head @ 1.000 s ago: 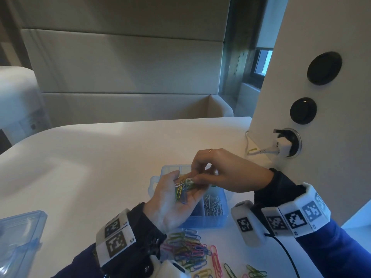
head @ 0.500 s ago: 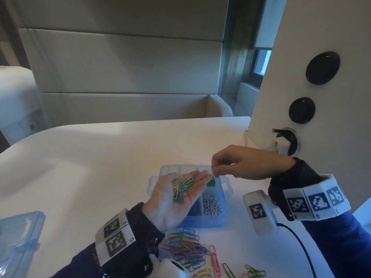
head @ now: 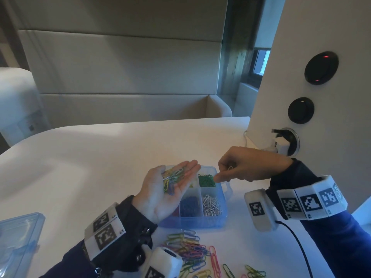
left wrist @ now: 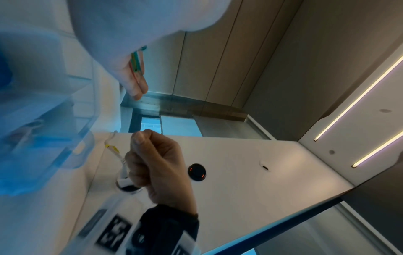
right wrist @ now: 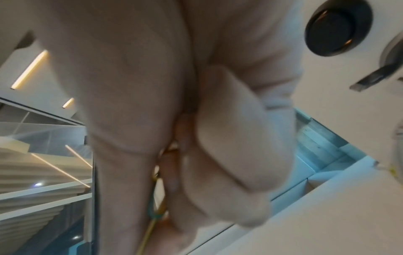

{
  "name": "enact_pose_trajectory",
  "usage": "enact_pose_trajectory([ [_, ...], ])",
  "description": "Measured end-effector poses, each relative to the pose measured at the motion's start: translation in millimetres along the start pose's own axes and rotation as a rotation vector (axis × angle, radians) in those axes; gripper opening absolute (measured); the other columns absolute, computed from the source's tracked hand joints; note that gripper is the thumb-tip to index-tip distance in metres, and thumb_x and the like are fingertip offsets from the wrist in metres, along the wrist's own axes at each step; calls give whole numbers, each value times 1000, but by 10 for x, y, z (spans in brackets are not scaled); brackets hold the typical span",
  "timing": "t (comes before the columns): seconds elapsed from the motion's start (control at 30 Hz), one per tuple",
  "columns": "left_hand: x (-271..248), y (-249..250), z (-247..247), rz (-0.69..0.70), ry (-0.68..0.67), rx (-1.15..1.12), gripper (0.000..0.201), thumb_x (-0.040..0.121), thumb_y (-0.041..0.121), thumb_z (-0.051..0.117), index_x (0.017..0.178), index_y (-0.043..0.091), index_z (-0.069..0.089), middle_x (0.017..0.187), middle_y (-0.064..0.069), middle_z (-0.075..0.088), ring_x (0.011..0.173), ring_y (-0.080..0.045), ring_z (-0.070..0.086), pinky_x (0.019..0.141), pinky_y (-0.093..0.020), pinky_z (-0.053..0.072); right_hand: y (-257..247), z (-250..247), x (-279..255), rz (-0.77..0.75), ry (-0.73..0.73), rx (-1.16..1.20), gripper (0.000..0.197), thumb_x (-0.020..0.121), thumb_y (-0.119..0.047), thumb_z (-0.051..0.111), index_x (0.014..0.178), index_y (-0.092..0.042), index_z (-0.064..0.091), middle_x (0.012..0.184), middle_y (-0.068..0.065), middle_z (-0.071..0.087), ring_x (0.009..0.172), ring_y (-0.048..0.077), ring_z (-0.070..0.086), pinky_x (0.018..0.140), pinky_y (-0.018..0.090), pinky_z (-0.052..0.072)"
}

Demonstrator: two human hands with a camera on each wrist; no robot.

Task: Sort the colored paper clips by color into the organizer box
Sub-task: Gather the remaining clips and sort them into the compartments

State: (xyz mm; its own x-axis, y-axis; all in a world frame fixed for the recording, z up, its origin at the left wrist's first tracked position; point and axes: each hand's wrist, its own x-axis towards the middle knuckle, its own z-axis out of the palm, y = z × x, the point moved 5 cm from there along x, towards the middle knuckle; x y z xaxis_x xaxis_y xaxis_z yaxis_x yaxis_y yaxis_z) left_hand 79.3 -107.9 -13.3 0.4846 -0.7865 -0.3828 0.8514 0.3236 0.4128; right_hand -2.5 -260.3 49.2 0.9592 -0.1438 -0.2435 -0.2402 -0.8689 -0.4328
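Observation:
My left hand lies palm up over the left part of the blue organizer box, fingers straight, with a small heap of mixed colored paper clips resting on them. My right hand hovers over the box's far right corner, fingers curled, pinching a paper clip. The box's compartments hold green clips, blue clips and white clips. In the right wrist view, yellow and teal clips show between the curled fingers. Loose mixed clips lie on the table in front of the box.
The box's clear blue lid lies at the near left of the white table. A white pillar with round black sockets and a plugged-in charger stands close on the right. A black cable runs from my right wrist.
My right hand has drawn away from my left palm to the right, taking a clip with it. My left hand has flattened and stayed over the box.

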Motion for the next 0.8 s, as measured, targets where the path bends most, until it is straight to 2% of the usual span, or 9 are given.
enact_pose_trajectory([
  [0.1, 14, 263, 9, 64, -23, -45, 59, 107, 33, 20, 127, -13, 49, 118, -29, 64, 111, -41, 60, 92, -44, 49, -18, -2, 109, -9, 17, 70, 42, 92, -41, 60, 73, -3, 64, 44, -6, 44, 40, 13, 37, 45, 21, 35],
  [0.17, 1, 410, 22, 99, -30, -77, 58, 107, 32, 20, 127, -13, 50, 119, -29, 64, 110, -41, 61, 89, -46, 54, -71, 10, 241, -10, 14, 84, 37, 95, -36, 56, 75, -7, 66, 41, -9, 44, 37, 9, 37, 46, 20, 36],
  [0.27, -42, 521, 51, 141, -41, -74, 58, 106, 30, 20, 127, -14, 50, 120, -29, 63, 112, -39, 60, 79, -52, 53, -190, 40, 456, -13, -40, 134, 32, 98, -31, 53, 80, -10, 69, 52, -4, 45, 39, 7, 38, 47, 21, 38],
  [0.37, -60, 584, 61, 158, -57, -67, 57, 106, 29, 19, 128, -13, 50, 120, -27, 64, 116, -38, 59, 93, -46, 51, -254, 85, 604, 2, -105, 247, 33, 99, -26, 51, 88, -1, 69, 54, -2, 37, 41, 9, 31, 44, 20, 31],
  [0.5, -86, 641, 88, 172, -74, -73, 57, 106, 29, 19, 127, -13, 50, 119, -28, 64, 114, -38, 60, 77, -55, 51, -242, 168, 727, 54, -121, 376, 36, 101, -26, 48, 108, 4, 67, 50, -5, 33, 42, 10, 26, 43, 20, 26],
  [0.53, -95, 649, 93, 172, -79, -77, 57, 106, 29, 19, 127, -13, 50, 120, -28, 64, 114, -38, 60, 77, -54, 52, -230, 188, 745, 69, -116, 406, 36, 101, -27, 48, 113, 3, 65, 50, -5, 33, 42, 10, 27, 42, 20, 26],
  [0.63, -105, 652, 96, 173, -78, -93, 57, 107, 30, 19, 128, -13, 50, 122, -28, 63, 114, -41, 59, 94, -46, 51, -188, 236, 760, 99, -138, 539, 39, 101, -30, 46, 117, 2, 62, 53, -4, 35, 43, 9, 27, 43, 20, 26],
  [0.73, -121, 632, 117, 167, -88, -99, 57, 107, 30, 19, 128, -13, 50, 122, -28, 62, 116, -41, 58, 99, -42, 46, -133, 275, 748, 154, -200, 809, 49, 102, -38, 39, 109, 5, 63, 58, 0, 40, 48, 10, 33, 44, 18, 30],
  [0.8, -126, 632, 120, 167, -100, -95, 58, 107, 30, 19, 129, -14, 49, 123, -29, 62, 116, -40, 58, 96, -44, 50, -107, 306, 713, 190, -246, 985, 50, 104, -36, 34, 102, 4, 64, 64, 4, 47, 54, 11, 42, 49, 18, 38],
])
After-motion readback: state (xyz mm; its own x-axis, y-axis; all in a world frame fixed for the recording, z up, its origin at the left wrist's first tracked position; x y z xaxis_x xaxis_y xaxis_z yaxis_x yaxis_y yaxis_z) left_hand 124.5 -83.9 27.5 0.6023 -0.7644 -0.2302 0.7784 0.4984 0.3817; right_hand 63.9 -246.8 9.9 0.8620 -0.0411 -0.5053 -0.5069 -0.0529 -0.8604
